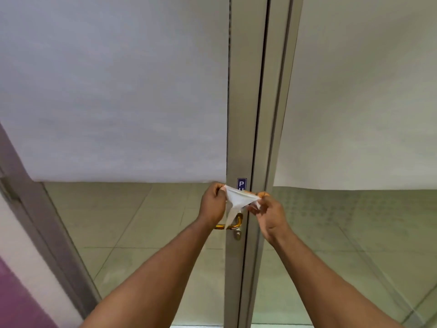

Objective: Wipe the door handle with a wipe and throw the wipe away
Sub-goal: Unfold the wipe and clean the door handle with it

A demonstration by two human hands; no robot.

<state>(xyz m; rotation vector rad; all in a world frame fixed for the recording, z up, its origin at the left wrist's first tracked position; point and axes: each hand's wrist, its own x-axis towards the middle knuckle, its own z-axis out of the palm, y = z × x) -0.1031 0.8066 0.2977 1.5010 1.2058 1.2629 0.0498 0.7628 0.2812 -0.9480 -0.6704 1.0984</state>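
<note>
White thin wipe (236,200) stretched between both hands in front of grey metal door frame (238,114), left hand (212,204) pinching one corner, right hand (268,213) pinching the other, loose tail hanging over curved brass door handle (236,224), blue sticker (241,183) just above.

Soft even daylight, slight blur, wide-angle edge bending

- White wipe (237,197).
- Brass-gold door handle (233,224).
- Grey metal door frame (241,114).
- Dark blue sign (241,183), white letter.
- Frosted white glass film (113,91).
- Pale green floor tiles (142,221).
- Purple wall (16,301), lower left.
</note>
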